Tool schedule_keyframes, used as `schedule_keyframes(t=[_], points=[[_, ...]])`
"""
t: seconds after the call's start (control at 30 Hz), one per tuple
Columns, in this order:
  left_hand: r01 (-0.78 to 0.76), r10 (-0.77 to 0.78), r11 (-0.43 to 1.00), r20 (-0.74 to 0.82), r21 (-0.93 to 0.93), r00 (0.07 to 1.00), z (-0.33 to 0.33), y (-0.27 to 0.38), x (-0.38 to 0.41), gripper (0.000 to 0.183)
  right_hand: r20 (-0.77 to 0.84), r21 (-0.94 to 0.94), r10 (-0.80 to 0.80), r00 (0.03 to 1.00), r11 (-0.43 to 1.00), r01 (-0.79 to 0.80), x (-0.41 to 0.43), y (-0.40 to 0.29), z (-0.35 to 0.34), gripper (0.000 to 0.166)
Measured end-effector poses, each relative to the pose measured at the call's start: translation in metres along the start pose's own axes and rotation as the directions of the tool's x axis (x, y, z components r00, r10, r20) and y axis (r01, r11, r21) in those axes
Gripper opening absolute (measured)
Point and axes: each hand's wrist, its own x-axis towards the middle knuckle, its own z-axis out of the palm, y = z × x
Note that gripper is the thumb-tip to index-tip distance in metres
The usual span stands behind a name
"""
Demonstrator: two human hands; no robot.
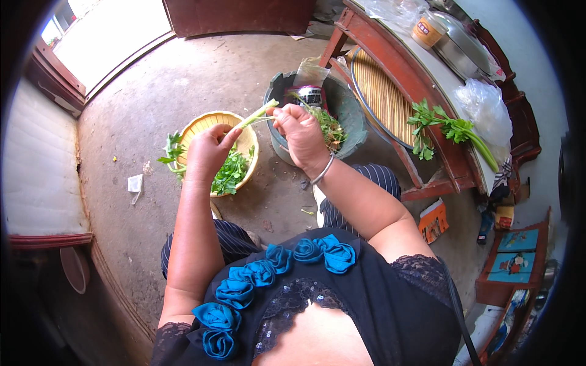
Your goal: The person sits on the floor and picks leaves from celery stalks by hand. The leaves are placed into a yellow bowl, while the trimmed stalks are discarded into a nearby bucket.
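My left hand (209, 151) grips a celery stalk (257, 114) that slants up to the right; leaves (173, 148) showing left of my wrist may be its other end. Close to the stalk's cut end, my right hand (300, 135) pinches a thin pale strand (261, 120) between thumb and fingers. Below my left hand stands a round yellow basket (251, 171) with green celery leaves (231, 171) inside. A dark green bucket (345, 105) is just beyond my right hand, holding leafy scraps (332, 128) and a dark packet with writing (310, 95).
On the right, a red wooden table (398, 73) carries a celery stalk (480, 148), plastic bags (485, 110), a paper cup (428, 31) and a metal pot (462, 45). A round slatted tray (380, 91) leans beneath it. An orange packet (433, 222) and a white wrapper (135, 183) lie on the floor.
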Motion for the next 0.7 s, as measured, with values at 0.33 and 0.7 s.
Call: schedule_keyframes(t=[0.33,0.7], points=[[-0.113,0.116,0.992,-0.073,0.048,0.991,0.014,-0.006,0.002,0.026,0.296,-0.358,-0.059,0.953,0.918,0.169,-0.037,0.01,0.016,0.017],[-0.146,0.142,0.982,-0.047,-0.116,0.989,0.008,-0.018,0.003,0.024,0.658,-0.434,0.101,0.746,0.861,0.266,-0.006,-0.065,-0.013,0.012]])
